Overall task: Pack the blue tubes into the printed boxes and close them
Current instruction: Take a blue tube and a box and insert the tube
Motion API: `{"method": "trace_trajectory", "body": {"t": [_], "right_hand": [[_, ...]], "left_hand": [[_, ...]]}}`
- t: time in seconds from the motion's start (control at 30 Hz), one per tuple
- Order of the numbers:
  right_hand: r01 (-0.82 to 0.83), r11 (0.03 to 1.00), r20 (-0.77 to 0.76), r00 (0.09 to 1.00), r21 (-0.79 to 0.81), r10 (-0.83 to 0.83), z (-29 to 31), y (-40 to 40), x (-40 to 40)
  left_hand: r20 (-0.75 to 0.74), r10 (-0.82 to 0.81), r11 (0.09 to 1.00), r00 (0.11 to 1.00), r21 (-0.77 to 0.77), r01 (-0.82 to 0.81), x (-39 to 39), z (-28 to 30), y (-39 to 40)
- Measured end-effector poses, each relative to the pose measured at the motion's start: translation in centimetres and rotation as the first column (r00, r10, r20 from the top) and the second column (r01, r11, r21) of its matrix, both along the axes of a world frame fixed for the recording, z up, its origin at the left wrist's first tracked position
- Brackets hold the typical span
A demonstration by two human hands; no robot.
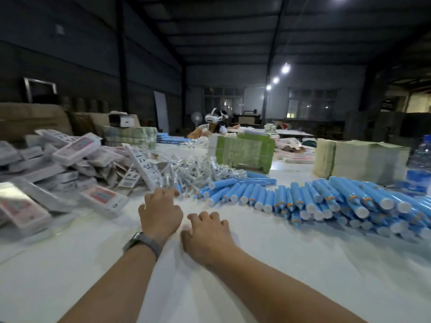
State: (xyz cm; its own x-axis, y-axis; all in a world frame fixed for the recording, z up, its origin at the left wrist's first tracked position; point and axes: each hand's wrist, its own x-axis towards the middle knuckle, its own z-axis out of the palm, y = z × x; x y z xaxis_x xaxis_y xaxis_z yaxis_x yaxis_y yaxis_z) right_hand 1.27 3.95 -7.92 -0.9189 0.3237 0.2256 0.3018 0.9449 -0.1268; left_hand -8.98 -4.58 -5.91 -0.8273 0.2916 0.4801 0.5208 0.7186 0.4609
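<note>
Many blue tubes (326,201) with white caps lie in a long heap across the white table (291,264), from the middle to the right edge. Printed white boxes (77,148) are piled at the left, and one box (102,199) lies nearest my hands. My left hand (161,214), with a watch on its wrist, reaches forward. Its curled fingers are at the edge of a heap of small clear-wrapped pieces (198,166), and its fingertips are hidden. My right hand (206,233) rests palm down on the table beside it, fingers loosely bent, holding nothing.
A green stack of flat cartons (245,152) and a beige stack (361,159) stand behind the tubes. A water bottle (422,159) is at the far right. Another person (213,123) wearing a headset sits at the far end.
</note>
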Motion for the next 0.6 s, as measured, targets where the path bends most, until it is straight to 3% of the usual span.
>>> {"method": "trace_trajectory", "body": {"t": [0.2,0.3,0.43,0.6], "right_hand": [[-0.018,0.999,0.027,1.0,0.039,0.017,0.1,0.1,-0.7],[-0.026,0.999,0.031,0.999,0.048,0.025,0.1,-0.1,-0.6],[-0.037,0.999,0.039,0.999,0.039,0.036,0.2,-0.2,-0.5],[-0.035,0.999,-0.017,0.999,-0.003,0.035,0.1,0.1,-0.5]], "left_hand": [[0.163,0.232,0.956,0.959,-0.219,-0.194,-3.6,-0.4,-2.9],[0.125,0.293,0.907,0.948,-0.351,-0.234,-5.2,-0.9,-4.4],[0.159,0.324,0.887,0.933,-0.395,-0.241,-7.0,-0.8,-6.4],[-0.064,0.214,0.923,0.975,-0.313,-0.223,-3.9,1.8,-4.7]]}}
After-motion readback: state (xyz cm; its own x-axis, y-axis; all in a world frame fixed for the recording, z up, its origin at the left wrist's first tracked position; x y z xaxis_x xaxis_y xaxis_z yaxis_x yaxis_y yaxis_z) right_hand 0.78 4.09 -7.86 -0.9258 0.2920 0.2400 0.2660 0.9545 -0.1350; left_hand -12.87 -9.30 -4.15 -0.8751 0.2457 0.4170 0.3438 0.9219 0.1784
